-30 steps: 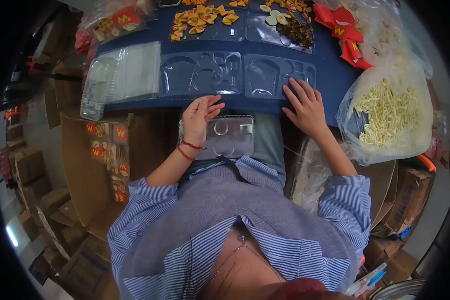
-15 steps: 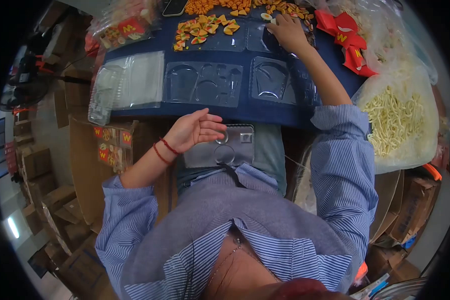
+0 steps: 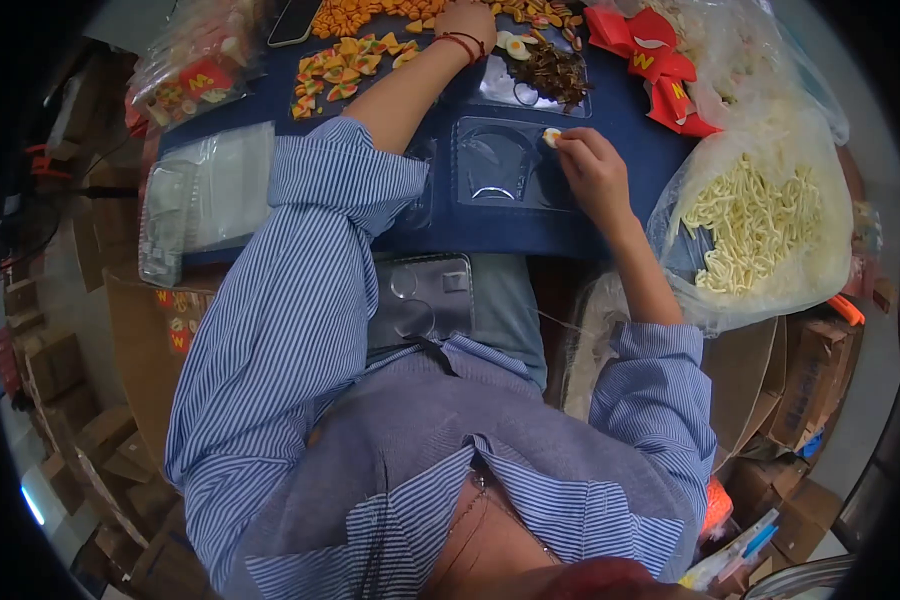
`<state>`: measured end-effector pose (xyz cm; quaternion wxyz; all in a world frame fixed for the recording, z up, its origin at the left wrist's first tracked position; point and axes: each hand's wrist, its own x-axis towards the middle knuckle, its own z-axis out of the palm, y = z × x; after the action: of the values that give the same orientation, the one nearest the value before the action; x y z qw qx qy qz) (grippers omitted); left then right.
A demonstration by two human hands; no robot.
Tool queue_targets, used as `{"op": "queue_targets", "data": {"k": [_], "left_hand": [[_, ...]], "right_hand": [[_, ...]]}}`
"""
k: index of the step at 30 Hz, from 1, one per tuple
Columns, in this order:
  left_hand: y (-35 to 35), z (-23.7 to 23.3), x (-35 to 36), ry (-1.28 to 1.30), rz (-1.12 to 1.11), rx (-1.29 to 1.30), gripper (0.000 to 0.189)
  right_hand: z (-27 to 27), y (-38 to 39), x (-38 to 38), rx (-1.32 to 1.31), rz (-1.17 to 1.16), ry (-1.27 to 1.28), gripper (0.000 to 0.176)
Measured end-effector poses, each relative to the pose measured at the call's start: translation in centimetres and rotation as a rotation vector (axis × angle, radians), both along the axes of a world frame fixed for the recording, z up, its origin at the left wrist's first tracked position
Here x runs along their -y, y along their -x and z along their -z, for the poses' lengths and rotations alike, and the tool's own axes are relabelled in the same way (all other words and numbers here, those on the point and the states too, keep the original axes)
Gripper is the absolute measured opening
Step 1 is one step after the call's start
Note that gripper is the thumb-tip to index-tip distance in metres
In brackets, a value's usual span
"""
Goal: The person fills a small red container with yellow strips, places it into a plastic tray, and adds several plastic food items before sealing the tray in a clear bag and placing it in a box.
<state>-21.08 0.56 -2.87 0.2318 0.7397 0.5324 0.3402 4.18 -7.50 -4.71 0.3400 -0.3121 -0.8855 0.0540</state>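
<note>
Right hand (image 3: 595, 165): fingers pinched on egg piece (image 3: 551, 137), over the clear tray's (image 3: 492, 165) right edge.
Left hand (image 3: 467, 18): beyond the tray, at the orange pieces (image 3: 355, 14); fingers' state cannot be told.

A blue-topped table (image 3: 470, 228) stands amid brown cardboard boxes (image 3: 55, 365) stacked on the left and more cartons (image 3: 805, 395) on the right, a bright light strip (image 3: 32, 505) glowing low left.

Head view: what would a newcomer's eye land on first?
The clear bag of pale yellow strips at the right, and the scattered orange pieces at the table's far edge, where the left hand reaches. Nearer, the right hand pinches a small white-and-yellow piece over a clear moulded tray.
</note>
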Motion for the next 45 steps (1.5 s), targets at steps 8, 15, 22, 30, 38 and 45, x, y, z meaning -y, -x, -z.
{"op": "queue_targets", "data": {"k": [8, 15, 22, 30, 38, 45], "left_hand": [[0.3, 0.5, -1.4, -0.008, 0.025, 0.069, 0.023], [8.9, -1.8, 9.1, -0.001, 0.015, 0.091, 0.025], [14.1, -3.9, 21.1, 0.260, -0.043, 0.021, 0.022], [15.4, -0.3, 20.7, 0.204, -0.027, -0.236, 0.014], [14.2, 1.6, 22.9, -0.292, 0.051, -0.381, 0.021], [10.9, 1.8, 21.6, -0.391, 0.029, -0.474, 0.022]], "right_hand": [[-0.4, 0.2, 1.4, 0.183, -0.061, -0.195, 0.020], [0.1, -0.1, 0.4, 0.208, -0.203, -0.146, 0.033], [-1.7, 1.9, 0.9, 0.236, -0.251, -0.173, 0.035], [-1.8, 14.2, 12.4, 0.311, -0.551, 0.043, 0.059], [-1.2, 12.3, 13.1, 0.514, -0.403, 0.103, 0.065], [-0.9, 4.3, -4.9, 0.208, 0.275, 0.170, 0.015]]}}
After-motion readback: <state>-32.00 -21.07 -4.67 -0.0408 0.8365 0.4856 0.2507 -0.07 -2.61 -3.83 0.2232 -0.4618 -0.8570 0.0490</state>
